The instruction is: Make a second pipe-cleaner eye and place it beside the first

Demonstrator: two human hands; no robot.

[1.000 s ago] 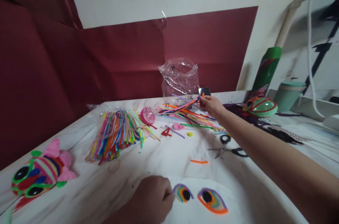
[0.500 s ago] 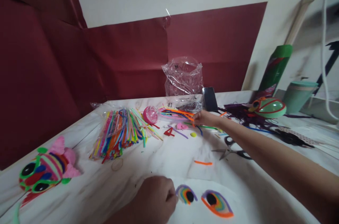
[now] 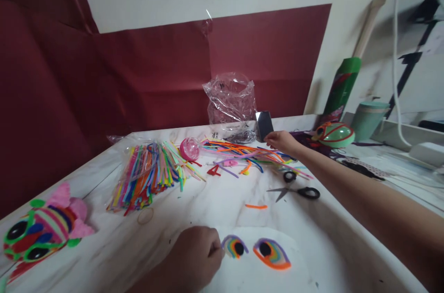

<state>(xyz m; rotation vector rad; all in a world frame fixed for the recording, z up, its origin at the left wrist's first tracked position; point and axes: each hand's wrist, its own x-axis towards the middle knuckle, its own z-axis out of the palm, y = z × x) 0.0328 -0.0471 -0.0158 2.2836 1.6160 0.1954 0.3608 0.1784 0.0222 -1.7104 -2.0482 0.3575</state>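
Observation:
My left hand (image 3: pixel 196 258) is curled into a fist on the table, its fingertips beside a rainbow eye shape (image 3: pixel 235 247); what it holds, if anything, is hidden. A second eye shape (image 3: pixel 272 254), edged in purple and orange, lies to the right on a white sheet (image 3: pixel 249 274). My right hand (image 3: pixel 282 141) reaches far across, fingers pinched together at the lower corner of a dark phone (image 3: pixel 264 125). I cannot make out anything between those fingers. Below it spread loose pipe cleaners (image 3: pixel 239 150) in many colours.
Open black-handled scissors (image 3: pixel 293 191) and a short orange strip (image 3: pixel 255 206) lie mid-table. A bag of pipe cleaners (image 3: pixel 149 177) and a decorated fish (image 3: pixel 45 228) are left. A clear plastic bag (image 3: pixel 231 103) stands behind; a green balloon (image 3: pixel 336 135) sits right.
My right hand has moved from the loose pipe cleaners up and right to the phone's corner. The pipe cleaners are spread farther right. My left hand stays by the eye shape; the view has shifted slightly.

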